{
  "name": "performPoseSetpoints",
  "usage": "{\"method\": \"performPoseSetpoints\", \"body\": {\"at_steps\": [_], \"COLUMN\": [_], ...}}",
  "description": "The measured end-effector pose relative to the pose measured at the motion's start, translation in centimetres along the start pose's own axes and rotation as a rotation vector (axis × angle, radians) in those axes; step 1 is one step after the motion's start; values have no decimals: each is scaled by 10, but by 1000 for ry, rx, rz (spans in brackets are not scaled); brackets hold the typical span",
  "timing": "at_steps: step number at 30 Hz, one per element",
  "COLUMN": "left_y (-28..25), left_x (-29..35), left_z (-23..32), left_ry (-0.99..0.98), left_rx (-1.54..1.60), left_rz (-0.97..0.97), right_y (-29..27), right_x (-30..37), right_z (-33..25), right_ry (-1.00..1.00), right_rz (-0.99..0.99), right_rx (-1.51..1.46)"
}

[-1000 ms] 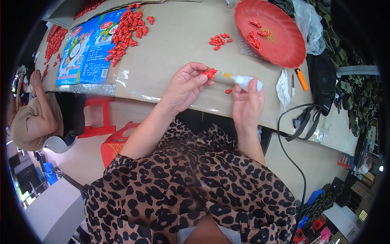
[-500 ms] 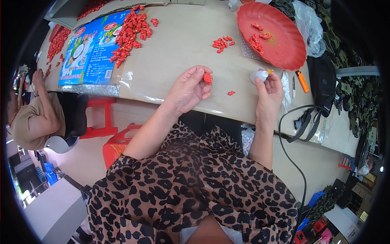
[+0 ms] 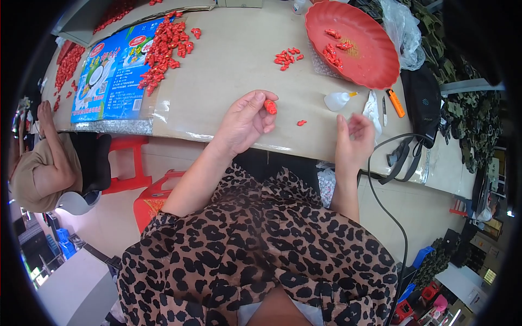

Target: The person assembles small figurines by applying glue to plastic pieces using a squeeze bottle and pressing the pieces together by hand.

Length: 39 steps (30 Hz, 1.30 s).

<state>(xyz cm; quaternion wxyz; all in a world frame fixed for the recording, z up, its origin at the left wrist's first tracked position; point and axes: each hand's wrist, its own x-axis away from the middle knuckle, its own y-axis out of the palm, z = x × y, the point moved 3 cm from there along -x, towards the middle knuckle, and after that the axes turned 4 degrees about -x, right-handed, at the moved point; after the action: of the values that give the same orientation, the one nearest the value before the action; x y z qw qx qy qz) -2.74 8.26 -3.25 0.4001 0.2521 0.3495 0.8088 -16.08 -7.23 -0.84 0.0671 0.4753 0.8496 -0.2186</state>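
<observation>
Left hand: raised over the near edge of the tabletop, fingers curled, pinching a small red piece between thumb and fingertips.
Right hand: open and empty, palm up, fingers loosely spread, just above the tabletop's near edge.
Glue bottle: small, white, with an orange tip; it lies on its side on the tabletop, apart from the right hand and beyond it.
Loose piece: one red bit on the tabletop between the two hands.
Small pile: a handful of red pieces farther back, just left of the tray.
Tray: red, scalloped and shallow, at the far right, with a few red pieces inside.
Big pile: many red pieces heaped at the far left, partly over a blue printed bag.
Lighter: orange, beside a white cloth, right of the bottle.
Cable: black, hanging off the tabletop's right edge.
Other person: seated at far left, in a tan top.
</observation>
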Motion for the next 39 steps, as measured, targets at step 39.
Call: {"method": "performPoseSetpoints", "body": {"at_steps": [39], "left_y": [4], "left_x": [3], "left_z": [-6], "left_ry": [22], "left_rx": [-164], "left_rz": [27], "right_y": [60], "right_x": [27], "right_z": [-22], "right_ry": [183], "right_rz": [-382], "right_rx": [-767]}}
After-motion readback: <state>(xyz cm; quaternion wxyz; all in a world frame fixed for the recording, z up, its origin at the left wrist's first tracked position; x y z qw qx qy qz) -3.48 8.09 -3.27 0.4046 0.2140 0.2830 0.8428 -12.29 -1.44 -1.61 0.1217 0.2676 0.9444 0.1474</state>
